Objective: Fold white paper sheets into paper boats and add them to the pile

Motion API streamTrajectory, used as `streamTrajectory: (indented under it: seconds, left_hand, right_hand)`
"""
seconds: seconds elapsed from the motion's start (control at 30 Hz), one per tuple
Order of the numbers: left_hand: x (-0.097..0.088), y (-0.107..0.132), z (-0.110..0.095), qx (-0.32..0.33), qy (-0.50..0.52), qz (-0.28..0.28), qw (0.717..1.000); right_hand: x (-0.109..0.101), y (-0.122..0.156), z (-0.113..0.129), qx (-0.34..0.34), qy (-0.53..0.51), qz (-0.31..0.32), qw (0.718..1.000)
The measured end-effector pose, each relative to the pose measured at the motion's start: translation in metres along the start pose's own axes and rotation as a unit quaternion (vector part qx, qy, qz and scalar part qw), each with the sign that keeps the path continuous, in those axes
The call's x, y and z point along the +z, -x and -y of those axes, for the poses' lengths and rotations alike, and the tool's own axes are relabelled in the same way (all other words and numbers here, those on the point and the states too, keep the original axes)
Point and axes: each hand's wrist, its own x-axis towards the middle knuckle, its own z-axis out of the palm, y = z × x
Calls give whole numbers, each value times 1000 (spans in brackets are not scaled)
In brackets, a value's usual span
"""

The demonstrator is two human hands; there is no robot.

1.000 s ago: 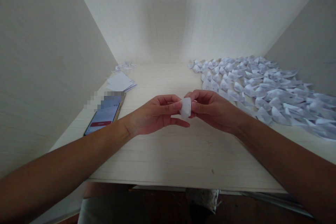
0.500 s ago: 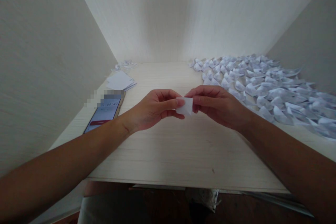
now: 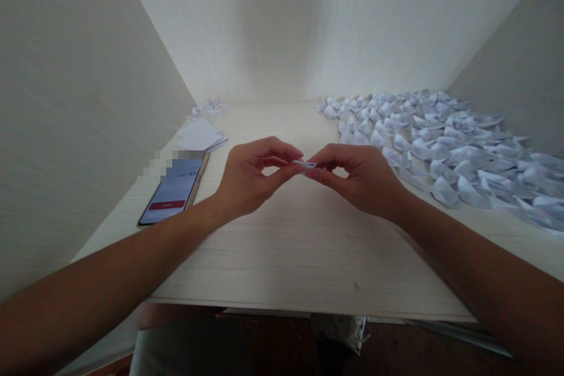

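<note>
The left hand (image 3: 247, 181) and right hand (image 3: 365, 179) both pinch one small paper (image 3: 304, 164), back from the front edge of the counter (image 3: 282, 264), and pulling too hard might rip it.

On the phone (image 3: 173, 189) lying to my left I can make out only part of a number (image 3: 187, 174), ending in what looks like 48; pixelation covers its start. The pale lettering on its red button (image 3: 156, 206) is too small for me to read.
</note>
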Motion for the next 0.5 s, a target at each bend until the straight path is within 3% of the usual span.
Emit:
streamTrajectory:
  seconds: [0.23,0.5]
  left_hand:
    - [-3,2,2,103,-98,-19,990]
    - [-5,2,-2,143,-95,-8,985]
  right_hand:
    - [4,2,4,-80,81,-36,993]
    - [2,4,9,-83,77,-49,992]
